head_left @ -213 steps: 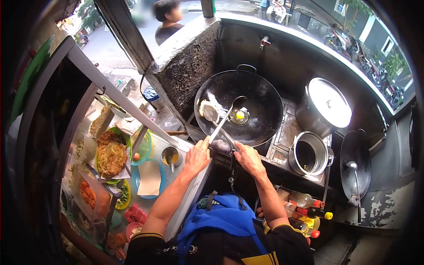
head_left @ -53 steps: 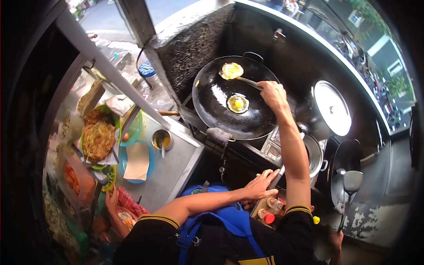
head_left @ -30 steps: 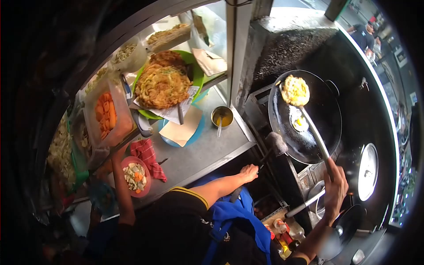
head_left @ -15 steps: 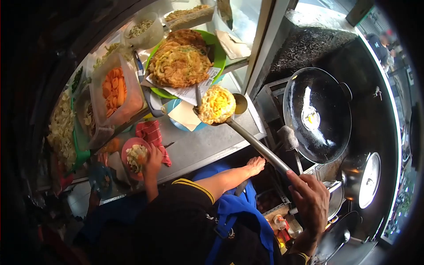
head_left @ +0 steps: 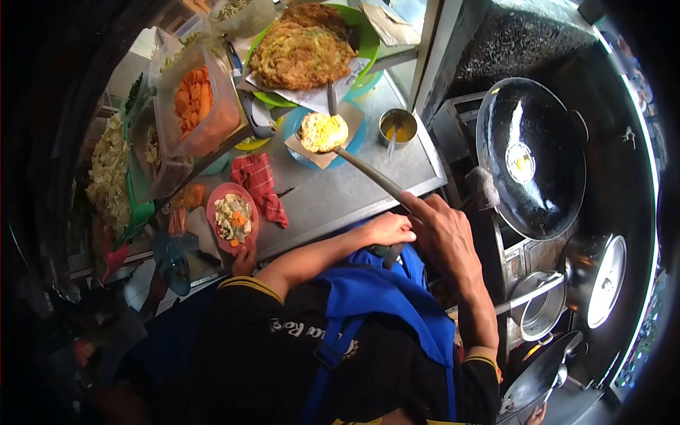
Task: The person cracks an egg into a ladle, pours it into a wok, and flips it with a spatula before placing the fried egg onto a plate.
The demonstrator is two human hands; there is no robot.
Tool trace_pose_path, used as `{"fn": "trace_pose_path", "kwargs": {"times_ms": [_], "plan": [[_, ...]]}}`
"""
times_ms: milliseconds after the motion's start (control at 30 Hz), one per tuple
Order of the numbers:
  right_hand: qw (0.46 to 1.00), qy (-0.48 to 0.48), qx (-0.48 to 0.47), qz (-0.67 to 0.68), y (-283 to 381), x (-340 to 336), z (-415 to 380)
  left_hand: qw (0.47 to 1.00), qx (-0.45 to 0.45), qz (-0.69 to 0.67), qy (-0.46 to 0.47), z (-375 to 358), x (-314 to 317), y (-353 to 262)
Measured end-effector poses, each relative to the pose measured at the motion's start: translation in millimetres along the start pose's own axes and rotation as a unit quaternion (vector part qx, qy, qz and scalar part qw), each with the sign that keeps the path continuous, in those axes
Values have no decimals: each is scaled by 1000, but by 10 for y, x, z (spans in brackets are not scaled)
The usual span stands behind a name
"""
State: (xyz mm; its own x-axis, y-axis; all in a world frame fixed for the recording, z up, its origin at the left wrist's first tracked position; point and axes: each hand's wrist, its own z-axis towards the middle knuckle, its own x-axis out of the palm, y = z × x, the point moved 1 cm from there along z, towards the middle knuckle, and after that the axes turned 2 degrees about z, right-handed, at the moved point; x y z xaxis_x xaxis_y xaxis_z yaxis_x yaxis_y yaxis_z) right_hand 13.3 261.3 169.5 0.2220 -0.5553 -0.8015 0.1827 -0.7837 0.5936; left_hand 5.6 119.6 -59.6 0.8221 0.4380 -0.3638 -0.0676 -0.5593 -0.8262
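My right hand (head_left: 446, 230) is wrapped round the metal handle of a long spatula (head_left: 374, 177). On its head lies a fried egg (head_left: 324, 132), yellow in the middle with browned edges. The egg is over brown paper (head_left: 312, 157) on a blue plate (head_left: 292, 126), overlapping it in this view. My left hand (head_left: 391, 230) is close beside my right wrist, in front of my blue apron (head_left: 386, 297), fingers curled in with nothing showing in them.
A black wok (head_left: 535, 191) with an egg scrap stands right. Fried omelettes (head_left: 301, 53) fill a green plate (head_left: 368, 44). A metal cup (head_left: 398, 129) stands near the counter edge. Another person's hand (head_left: 245, 261) holds a pink plate (head_left: 253, 227) of vegetables beside a red cloth (head_left: 262, 188).
My right hand has moved up and left, carrying the egg over the paper on the blue plate. My left hand has moved near it. The other person's hand has shifted to the pink plate's rim.
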Motion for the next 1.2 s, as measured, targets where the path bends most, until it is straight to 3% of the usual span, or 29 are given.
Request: {"fn": "trace_pose_path", "kwargs": {"times_ms": [33, 100, 133, 233, 300, 367, 500, 567, 833, 1133, 1200], "plan": [[1000, -8, -16, -5, -29, 66, 17, 999, -32, -26, -10, -295, -282, -216], [1000, -22, -21, 5, -81, 159, 40, 983, 40, -126, -124, -520, -326, 83], [999, -23, -21, 7, -105, 194, 52, 974, 14, -110, -197, -680, -428, 10], [999, -27, -15, 20, -114, 214, 74, 904, -72, -39, -419, -977, -630, 52], [999, -31, -20, 15, -123, 222, 63, 852, -134, 69, -502, -1053, -771, 188], [999, -45, -19, 19, -166, 288, 62, 803, -56, 192, -561, -1040, -928, 297], [998, -56, -13, 5, -207, 366, 91, 777, -27, 348, -524, -979, -1222, 341], [999, -51, -13, -2, -215, 384, 110, 778, -46, 439, -447, -949, -1297, 475], [999, -31, 19, 22, -192, 437, 121, 805, -31, 415, -424, -945, -1330, 560], [995, -20, 22, 100, -161, 530, 217, 799, 2, 418, -431, -934, -1301, 617], [990, 20, 24, 139, -104, 494, 239, 797, -2, 420, -433, -951, -1279, 608]]}}
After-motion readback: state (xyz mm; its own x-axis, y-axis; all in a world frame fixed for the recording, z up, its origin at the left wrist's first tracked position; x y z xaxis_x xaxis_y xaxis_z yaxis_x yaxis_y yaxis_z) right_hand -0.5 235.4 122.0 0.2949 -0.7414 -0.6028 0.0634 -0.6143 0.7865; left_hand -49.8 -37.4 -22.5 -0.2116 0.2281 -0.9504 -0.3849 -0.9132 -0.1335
